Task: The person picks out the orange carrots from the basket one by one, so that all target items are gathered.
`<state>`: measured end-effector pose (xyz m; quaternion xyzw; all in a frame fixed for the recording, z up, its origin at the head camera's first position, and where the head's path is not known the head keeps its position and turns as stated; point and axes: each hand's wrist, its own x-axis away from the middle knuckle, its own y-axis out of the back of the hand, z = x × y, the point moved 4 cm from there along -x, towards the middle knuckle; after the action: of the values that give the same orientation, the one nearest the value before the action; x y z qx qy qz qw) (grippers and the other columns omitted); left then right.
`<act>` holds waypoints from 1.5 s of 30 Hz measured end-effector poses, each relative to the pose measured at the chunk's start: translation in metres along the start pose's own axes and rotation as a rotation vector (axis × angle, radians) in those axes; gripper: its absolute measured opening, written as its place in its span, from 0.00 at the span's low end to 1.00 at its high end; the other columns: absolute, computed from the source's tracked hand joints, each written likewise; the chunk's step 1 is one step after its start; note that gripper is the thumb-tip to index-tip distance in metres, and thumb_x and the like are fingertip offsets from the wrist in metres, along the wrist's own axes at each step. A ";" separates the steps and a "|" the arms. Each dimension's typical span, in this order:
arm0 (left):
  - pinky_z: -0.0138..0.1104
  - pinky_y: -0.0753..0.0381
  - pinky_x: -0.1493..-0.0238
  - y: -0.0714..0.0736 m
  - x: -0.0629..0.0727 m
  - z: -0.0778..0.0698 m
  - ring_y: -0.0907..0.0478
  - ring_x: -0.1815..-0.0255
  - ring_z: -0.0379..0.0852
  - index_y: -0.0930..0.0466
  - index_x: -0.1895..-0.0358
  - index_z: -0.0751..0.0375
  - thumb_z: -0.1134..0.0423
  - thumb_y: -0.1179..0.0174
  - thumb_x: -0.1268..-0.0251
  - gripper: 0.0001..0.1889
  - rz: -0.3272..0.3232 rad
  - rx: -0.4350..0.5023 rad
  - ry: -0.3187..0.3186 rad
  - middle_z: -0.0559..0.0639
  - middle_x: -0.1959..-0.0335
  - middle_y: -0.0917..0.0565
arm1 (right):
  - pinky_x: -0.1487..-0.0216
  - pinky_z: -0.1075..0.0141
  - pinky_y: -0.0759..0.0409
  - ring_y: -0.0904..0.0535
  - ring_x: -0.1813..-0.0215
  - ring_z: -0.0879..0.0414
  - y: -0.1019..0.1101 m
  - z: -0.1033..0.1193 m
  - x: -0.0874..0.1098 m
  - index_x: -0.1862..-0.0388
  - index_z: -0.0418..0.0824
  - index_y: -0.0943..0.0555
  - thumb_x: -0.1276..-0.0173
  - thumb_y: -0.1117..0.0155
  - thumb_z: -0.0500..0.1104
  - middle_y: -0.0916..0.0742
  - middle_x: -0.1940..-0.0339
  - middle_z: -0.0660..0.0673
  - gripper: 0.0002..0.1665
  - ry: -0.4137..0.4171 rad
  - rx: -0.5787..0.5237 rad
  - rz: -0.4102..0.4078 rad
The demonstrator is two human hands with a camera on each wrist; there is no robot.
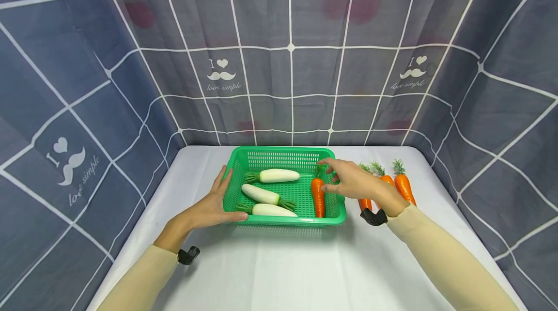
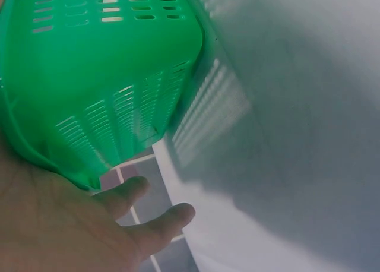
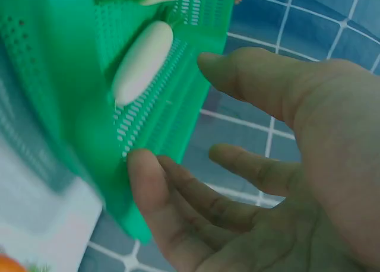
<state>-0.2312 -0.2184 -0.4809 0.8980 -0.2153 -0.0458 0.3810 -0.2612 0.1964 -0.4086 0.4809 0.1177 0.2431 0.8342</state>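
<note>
A green plastic basket (image 1: pixel 285 221) stands on the white tabletop. Inside it lie three white radishes (image 1: pixel 279 175) with green stems, on the left and in the middle. One orange carrot (image 1: pixel 318 198) lies lengthwise at the basket's right end. My left hand (image 1: pixel 213 204) rests at the basket's left end, thumb at the front corner of the rim and straight fingers spread along the outside. Over the right end hovers my right hand (image 1: pixel 350 180), its fingers spread and nothing between them. That hand hides part of the carrot's leafy top.
More carrots (image 1: pixel 404 189) with feathery green tops lie on the table to the right of the basket, partly behind the right hand and wrist. A grey checked curtain (image 1: pixel 270 73) with white lines encloses the back and both sides of the white table (image 1: pixel 287 272).
</note>
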 end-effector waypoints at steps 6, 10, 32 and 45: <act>0.79 0.34 0.14 0.000 -0.002 0.000 0.59 0.01 0.79 0.77 0.01 0.52 0.33 0.17 0.33 0.80 0.003 0.003 0.004 0.52 0.01 0.83 | 0.32 0.43 0.08 0.08 0.30 0.36 -0.014 0.007 -0.023 0.10 0.38 0.28 0.18 0.20 0.50 0.12 0.24 0.26 0.46 -0.058 0.013 0.120; 0.78 0.34 0.14 0.000 -0.001 0.000 0.58 0.01 0.78 0.77 0.01 0.51 0.33 0.17 0.34 0.80 0.003 0.004 0.007 0.49 0.01 0.83 | 0.28 0.39 0.11 0.11 0.26 0.34 -0.022 0.009 -0.036 0.08 0.38 0.29 0.19 0.18 0.53 0.14 0.20 0.28 0.50 -0.124 0.025 0.181; 0.79 0.32 0.16 -0.001 0.000 0.002 0.58 0.01 0.80 0.78 0.01 0.50 0.33 0.18 0.33 0.80 -0.003 -0.010 0.006 0.51 0.01 0.83 | 0.44 0.46 0.02 0.08 0.52 0.45 -0.064 -0.002 -0.085 0.18 0.37 0.21 0.22 0.18 0.36 0.13 0.42 0.36 0.37 -0.267 -0.300 0.370; 0.80 0.33 0.15 0.000 -0.001 0.000 0.60 0.01 0.79 0.77 0.01 0.51 0.34 0.17 0.34 0.80 -0.003 0.009 0.000 0.50 0.01 0.83 | 0.49 0.51 0.01 0.06 0.55 0.45 -0.065 -0.003 -0.089 0.25 0.35 0.19 0.23 0.19 0.32 0.13 0.44 0.34 0.31 -0.247 -0.281 0.327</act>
<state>-0.2323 -0.2179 -0.4814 0.9000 -0.2143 -0.0452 0.3770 -0.3200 0.1254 -0.4695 0.3988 -0.0994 0.3280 0.8506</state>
